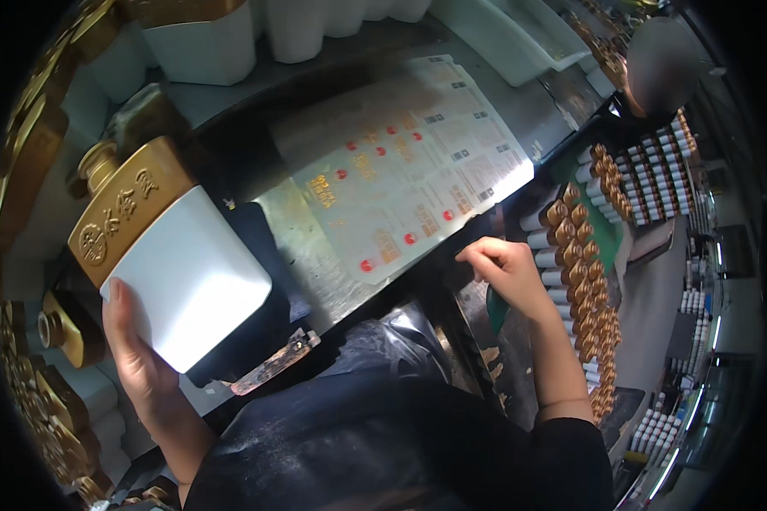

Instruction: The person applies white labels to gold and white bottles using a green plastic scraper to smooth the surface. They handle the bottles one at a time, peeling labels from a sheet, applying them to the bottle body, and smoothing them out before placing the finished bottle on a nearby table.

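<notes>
the left hand [141, 358] grips the lower end of a flat white ceramic bottle with a gold embossed shoulder and gold stopper [175, 255], fingers wrapped round the bottom edge and thumb up the side. the bottle lies tilted over the near left part of the dark work counter [256, 145], neck pointing up and away to the left, its broad white face turned upward, which leaves that face bare and easy to reach.

the right hand [507, 268] hovers with fingers curled at the near right corner of a large glossy sheet of gold-and-red printed labels [409, 162], fingertips pinching down at the sheet's edge; whether a label is already caught between them i cannot tell, as the fingers hide it. the sheet lies flat across the middle of the counter, its long side running toward the far right corner, so every row stays within reach of that hand.

below the bottle, near the counter's front edge, a worn brown-handled tool [273, 362] lies idle. along the right side stand dense rows of small white bottles with gold caps [584, 281] (packed upright, cap to cap). more white-and-gold bottles [200, 43] crowd the far left corner, and a crinkled black plastic bag [392, 336] sits at the front.
</notes>
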The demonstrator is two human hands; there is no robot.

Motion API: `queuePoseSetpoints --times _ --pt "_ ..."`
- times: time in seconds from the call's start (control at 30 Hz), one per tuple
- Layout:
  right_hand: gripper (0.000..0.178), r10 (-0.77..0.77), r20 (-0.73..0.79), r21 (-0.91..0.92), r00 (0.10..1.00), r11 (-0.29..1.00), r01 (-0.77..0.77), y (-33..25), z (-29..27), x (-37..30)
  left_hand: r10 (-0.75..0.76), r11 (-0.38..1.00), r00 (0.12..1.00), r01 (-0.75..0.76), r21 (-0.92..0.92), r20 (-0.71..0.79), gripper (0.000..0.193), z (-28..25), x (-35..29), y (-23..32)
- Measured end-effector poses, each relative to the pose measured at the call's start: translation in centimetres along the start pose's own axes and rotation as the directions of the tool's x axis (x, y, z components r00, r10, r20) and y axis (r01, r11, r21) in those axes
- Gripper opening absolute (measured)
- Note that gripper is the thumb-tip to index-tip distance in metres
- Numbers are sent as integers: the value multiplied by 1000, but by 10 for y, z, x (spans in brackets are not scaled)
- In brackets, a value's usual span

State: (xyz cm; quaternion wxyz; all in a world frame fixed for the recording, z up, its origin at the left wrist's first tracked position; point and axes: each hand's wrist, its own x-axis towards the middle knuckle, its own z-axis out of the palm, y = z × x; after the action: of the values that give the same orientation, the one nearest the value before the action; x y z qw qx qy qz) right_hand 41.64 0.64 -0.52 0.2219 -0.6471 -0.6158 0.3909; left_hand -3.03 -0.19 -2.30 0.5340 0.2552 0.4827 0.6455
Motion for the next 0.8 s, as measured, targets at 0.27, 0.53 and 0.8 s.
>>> queuePoseSetpoints --times 0.27,0.53,0.8 --pt "22 -164 -185 -238 969 964 118 44 -32 18 155 933 982 -110 344 -106 56 -18 1 0" --pt "30 -581 -144 -636 801 674 375 66 -44 54 305 852 943 -334 404 137 60 3 -4 22" --pt "34 -419 -233 -559 877 796 232 99 -96 66 358 839 915 -227 495 -187 51 35 -3 27"
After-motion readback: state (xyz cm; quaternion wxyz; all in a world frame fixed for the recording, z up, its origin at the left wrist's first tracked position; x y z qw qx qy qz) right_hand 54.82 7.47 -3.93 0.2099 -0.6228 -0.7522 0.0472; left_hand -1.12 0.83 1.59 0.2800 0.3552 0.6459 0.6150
